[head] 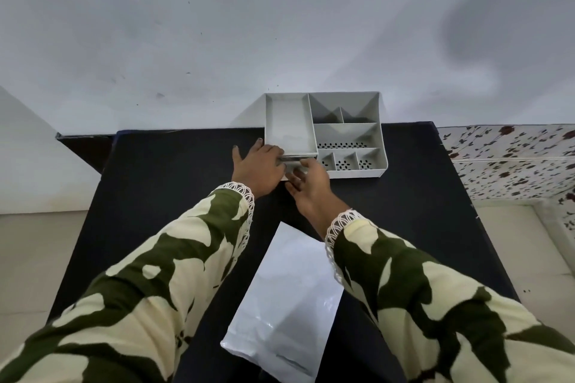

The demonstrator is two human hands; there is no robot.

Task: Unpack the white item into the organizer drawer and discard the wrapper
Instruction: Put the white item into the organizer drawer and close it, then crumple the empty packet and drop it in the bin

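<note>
Head view, going from my left: my left hand (258, 165) lies palm down on the black table (161, 183), thumb stuck out to the side, fingers pressed flat and together against the front left corner of the organizer (351, 137). I read that as bracing the light plastic body so it does not skate on the smooth tabletop. Next along, the organizer drawer (291, 124) shows as an open, bare grey tray on the organizer's left half, its front lip just at my knuckles. It looks thin-walled and stiff, light enough to slide at a touch, so I would take it by the front lip or by a handle, not by the side walls.

My right hand (306, 177) reaches in from the right, wrist low, fingers curled loosely around something small at the drawer front. Whether that is a handle or another part I cannot tell, nor how firmly I have it. Both forearms run forward in patterned green-and-cream sleeves (435, 298), elbows close to my body.

Between my arms, near the table's front edge, lies the white packet (289, 305), flat, untouched by either hand. The film is glossy, so I judge it slippery, soft and floppy, and light. Pinching a corner or the sealed end should grip better than pressing the slick middle. What is inside, I cannot see.
</note>
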